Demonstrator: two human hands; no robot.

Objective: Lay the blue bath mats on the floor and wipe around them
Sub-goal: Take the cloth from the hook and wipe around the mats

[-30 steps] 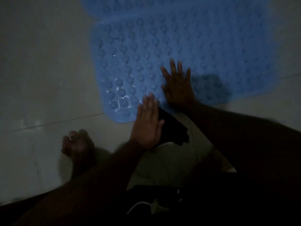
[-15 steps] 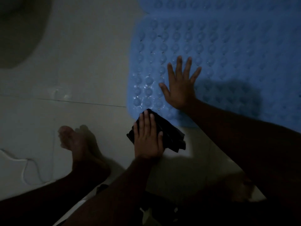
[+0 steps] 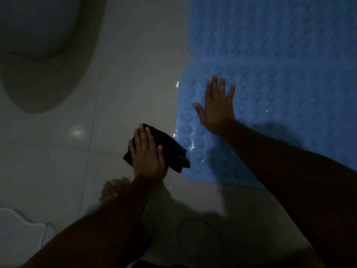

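Shifted left, left hand (image 3: 147, 153) presses cloth (image 3: 172, 149) beside mat (image 3: 280, 93) edge.

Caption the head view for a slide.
Left hand wipes floor with dark cloth beside blue mat; right hand presses mat.

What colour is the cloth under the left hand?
Black, or very dark; the head view shows the cloth under the left hand.

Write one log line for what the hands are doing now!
left hand: flat on cloth, floor beside mat | right hand: flat on mat | stage: wiping
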